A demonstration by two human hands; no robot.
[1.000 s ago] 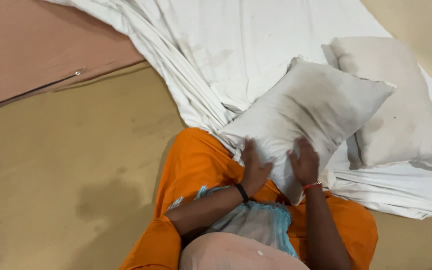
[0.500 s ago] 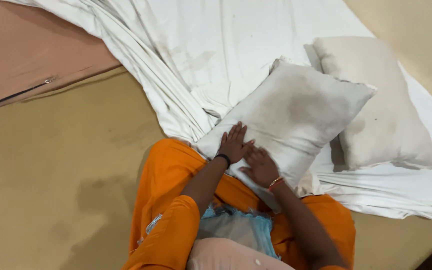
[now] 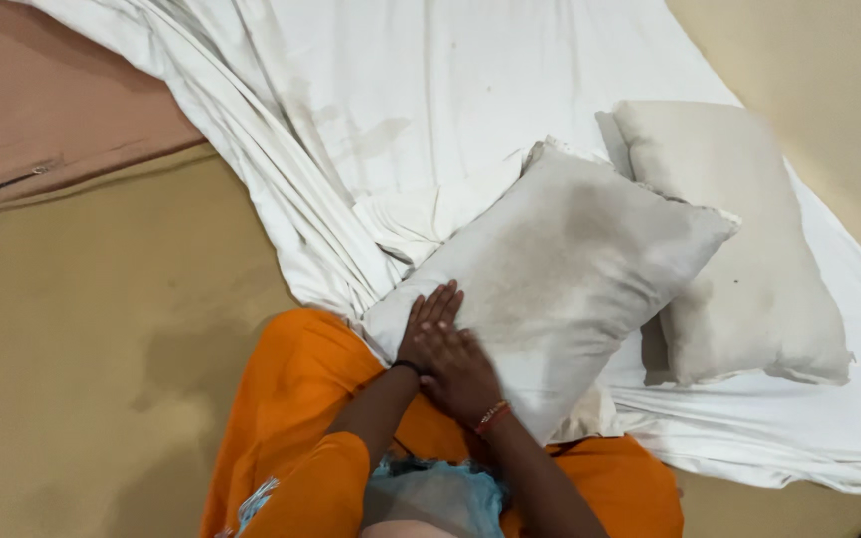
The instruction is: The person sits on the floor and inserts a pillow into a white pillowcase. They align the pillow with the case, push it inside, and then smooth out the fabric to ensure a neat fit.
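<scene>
A stained white pillow (image 3: 570,269) lies tilted across my orange-clad lap (image 3: 296,399) and the white sheet. My left hand (image 3: 427,321), with a black band at the wrist, rests flat on the pillow's near left corner with fingers straight. My right hand (image 3: 458,371), wearing a red and gold bangle, lies flat on the pillow just below and partly over the left hand. Neither hand grips anything. A second pale pillow (image 3: 739,239) lies behind, partly under the first one's right corner.
A rumpled white sheet (image 3: 430,90) spreads over the tan mattress (image 3: 92,329). A brown zipped cover (image 3: 42,110) lies at the top left. Light blue cloth (image 3: 430,493) sits at my waist.
My hands slid together toward the pillow's near left corner, the right now overlapping the left. The view shifted, so the pillows sit lower in the frame.
</scene>
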